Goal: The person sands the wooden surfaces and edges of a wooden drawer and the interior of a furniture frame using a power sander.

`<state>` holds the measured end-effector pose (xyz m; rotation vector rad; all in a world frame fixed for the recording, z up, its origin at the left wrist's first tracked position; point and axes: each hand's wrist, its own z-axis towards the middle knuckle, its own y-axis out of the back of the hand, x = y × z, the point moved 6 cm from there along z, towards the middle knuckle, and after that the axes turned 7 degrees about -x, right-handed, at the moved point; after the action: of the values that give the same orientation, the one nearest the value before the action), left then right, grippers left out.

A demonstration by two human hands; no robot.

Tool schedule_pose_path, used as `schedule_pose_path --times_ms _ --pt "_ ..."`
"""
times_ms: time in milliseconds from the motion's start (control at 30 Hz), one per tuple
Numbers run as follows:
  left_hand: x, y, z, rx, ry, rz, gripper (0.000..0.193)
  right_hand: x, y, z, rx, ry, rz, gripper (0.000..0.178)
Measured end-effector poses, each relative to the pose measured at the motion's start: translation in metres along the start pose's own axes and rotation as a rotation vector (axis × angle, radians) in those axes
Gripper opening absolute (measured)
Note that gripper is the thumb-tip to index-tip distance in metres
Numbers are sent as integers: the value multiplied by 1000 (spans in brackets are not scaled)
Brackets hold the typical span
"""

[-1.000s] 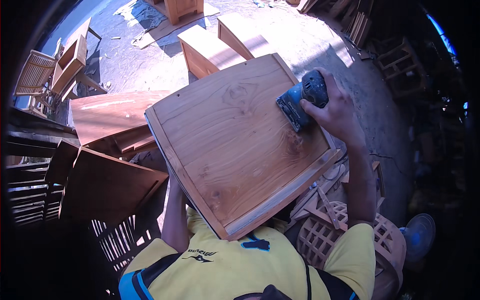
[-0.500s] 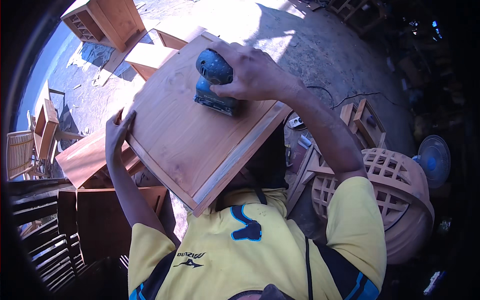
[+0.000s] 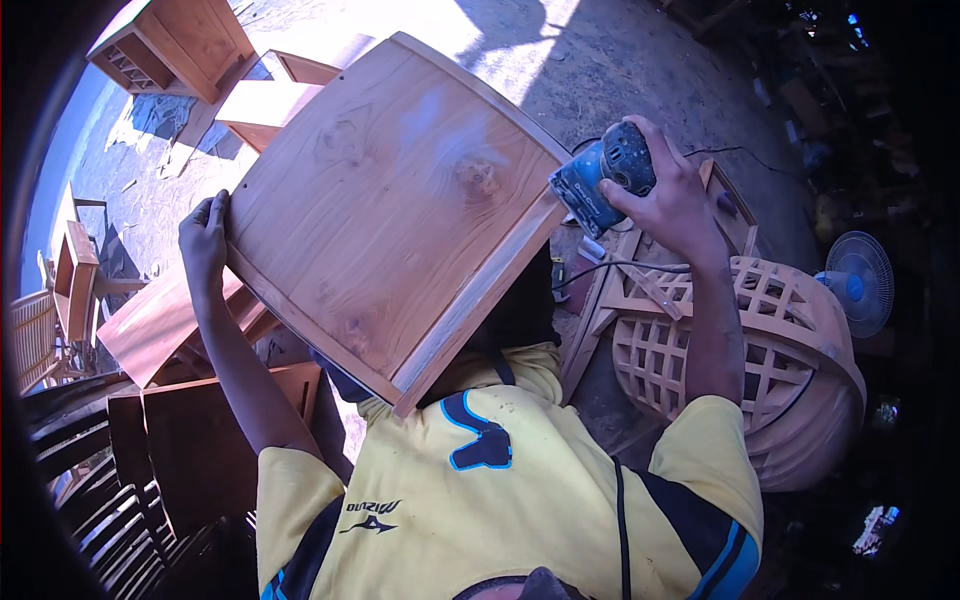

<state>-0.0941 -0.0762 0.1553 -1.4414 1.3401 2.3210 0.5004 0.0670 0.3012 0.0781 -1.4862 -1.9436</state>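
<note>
A wooden panel (image 3: pixel 370 210) with a framed border and dark knots lies tilted across my lap. My left hand (image 3: pixel 207 240) grips its left edge, fingers over the rim. In my right hand (image 3: pixel 665 195) is a blue-black electric sander (image 3: pixel 607 175), held around its rounded top. The sander sits by the panel's right corner with its flat base tipped toward the edge; whether they touch, I cannot tell. Pale, dusty marks show on the upper middle of the panel.
Wooden cabinets (image 3: pixel 190 50) stand at the far left, with more wooden pieces (image 3: pixel 165 315) nearer. To my right are a rounded lattice-work wooden piece (image 3: pixel 650 350) and a blue fan (image 3: pixel 858 285). A dark cable (image 3: pixel 625 264) runs behind my right forearm. Dark slats (image 3: pixel 90 490) lie at lower left.
My right hand has lifted the sander off the panel's upper middle and carried it right to the edge, tipping it. The panel and my left hand have shifted slightly left.
</note>
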Motion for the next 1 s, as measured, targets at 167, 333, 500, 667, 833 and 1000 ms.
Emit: schedule_pose_path --times_ms 167,333,500,667,833,1000 --pt "-25 -19 -7 52 -20 153 64 61 -20 -37 74 111 118 81" --pt "-23 -19 -6 85 -46 439 66 137 -49 -60 325 299 176 86" --pt "-15 -5 -10 32 -89 288 58 73 -40 -19 76 216 63 80" --pt "8 0 9 -21 29 378 58 -25 -38 47 73 34 -4 72" --pt "-3 -10 18 44 103 339 60 57 -38 14 154 273 208 77" --pt "-11 -17 9 -35 21 275 58 175 -64 -43 446 552 308 86"
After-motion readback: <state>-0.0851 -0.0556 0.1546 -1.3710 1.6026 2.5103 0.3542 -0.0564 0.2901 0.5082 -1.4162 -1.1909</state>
